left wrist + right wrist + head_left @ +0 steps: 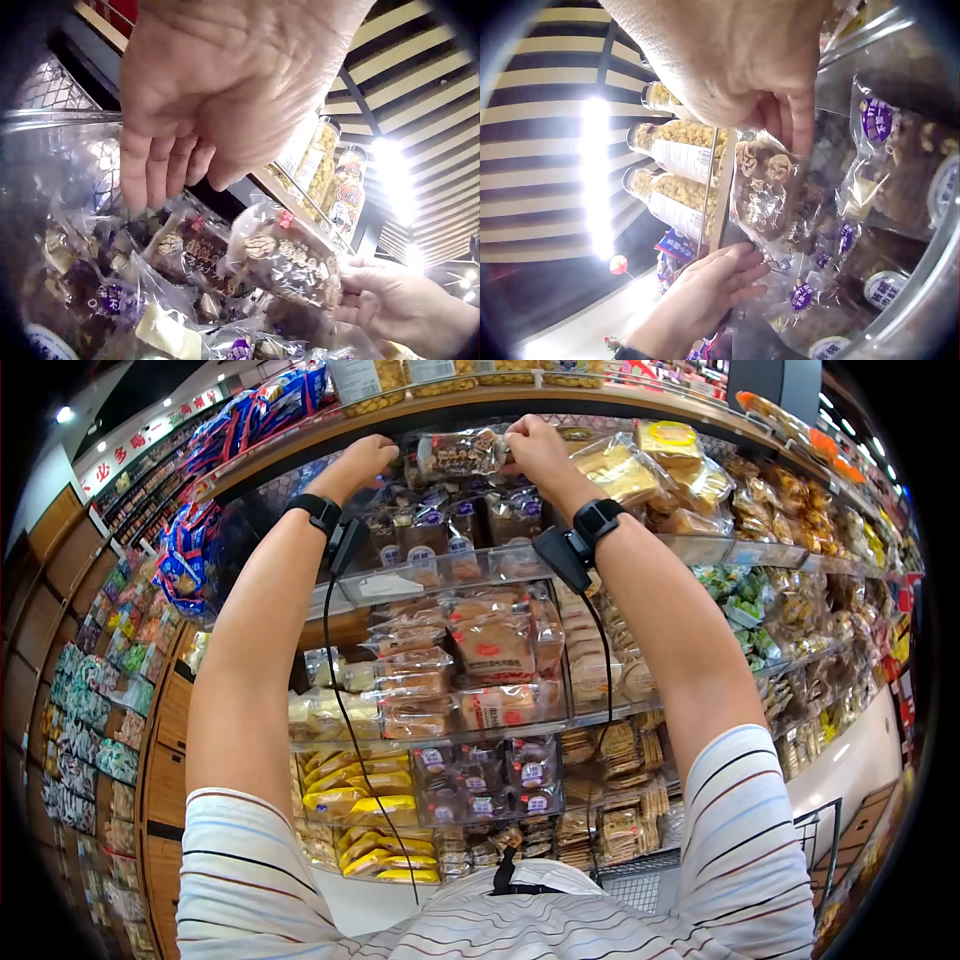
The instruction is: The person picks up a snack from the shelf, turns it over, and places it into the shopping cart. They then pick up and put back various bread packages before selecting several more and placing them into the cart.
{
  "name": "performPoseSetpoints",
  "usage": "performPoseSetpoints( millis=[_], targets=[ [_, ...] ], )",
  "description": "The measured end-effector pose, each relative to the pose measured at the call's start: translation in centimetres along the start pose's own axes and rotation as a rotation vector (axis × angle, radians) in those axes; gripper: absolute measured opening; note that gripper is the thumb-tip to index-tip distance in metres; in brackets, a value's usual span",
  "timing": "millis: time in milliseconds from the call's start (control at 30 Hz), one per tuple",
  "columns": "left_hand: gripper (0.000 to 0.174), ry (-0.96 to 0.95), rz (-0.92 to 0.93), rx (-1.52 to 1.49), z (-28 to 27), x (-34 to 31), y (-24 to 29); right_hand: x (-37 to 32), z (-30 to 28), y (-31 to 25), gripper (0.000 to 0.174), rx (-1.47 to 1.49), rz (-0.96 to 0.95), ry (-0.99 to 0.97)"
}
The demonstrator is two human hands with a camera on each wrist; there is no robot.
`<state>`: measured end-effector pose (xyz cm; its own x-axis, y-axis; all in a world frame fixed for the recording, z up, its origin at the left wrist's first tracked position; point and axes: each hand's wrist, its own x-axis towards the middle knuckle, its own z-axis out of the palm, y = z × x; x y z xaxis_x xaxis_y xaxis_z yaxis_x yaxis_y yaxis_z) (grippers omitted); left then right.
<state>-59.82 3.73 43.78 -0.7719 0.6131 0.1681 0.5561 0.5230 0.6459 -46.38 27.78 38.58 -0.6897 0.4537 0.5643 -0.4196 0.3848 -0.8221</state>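
My right hand grips one end of a dark brown packaged cake with a walnut picture and white lettering, above the top shelf. The cake's clear wrapper shows between that hand and my left hand in the right wrist view. Fingers extended and nothing in its grasp, my left hand hovers just off the package's other end. A second brown walnut package lies beside the held one in the left wrist view, below my left fingertips. Several bagged brown cakes with purple labels stand underneath.
A clear shelf lip runs along the front of the top shelf. Pale bread bags sit to the right, blue snack bags hang at the left. Jars of yellow snacks line the ledge above. Cables hang from both wrists.
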Motion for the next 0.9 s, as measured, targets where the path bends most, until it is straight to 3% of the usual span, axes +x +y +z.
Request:
performPoseSetpoints(
  millis=[200,433,667,900],
  targets=[
    [0.049,-0.093,0.003,-0.09,0.3,-1.6,-0.9,0.8,3.7,0.9,0.012,-0.116,0.037,-0.032],
    [0.053,-0.079,-0.042,0.042,1.0,-1.5,-2.5,0.7,5.1,2.6,0.018,-0.143,0.291,-0.265],
    [0.055,-0.073,-0.022,-0.031,1.4,-2.9,-2.0,-0.8,4.1,0.0,0.021,-0.276,0.274,-0.323],
    [0.058,-0.068,-0.047,-0.139,1.9,-3.6,-1.4,-0.7,4.9,-0.2,0.016,-0.146,0.203,-0.177]
  ],
)
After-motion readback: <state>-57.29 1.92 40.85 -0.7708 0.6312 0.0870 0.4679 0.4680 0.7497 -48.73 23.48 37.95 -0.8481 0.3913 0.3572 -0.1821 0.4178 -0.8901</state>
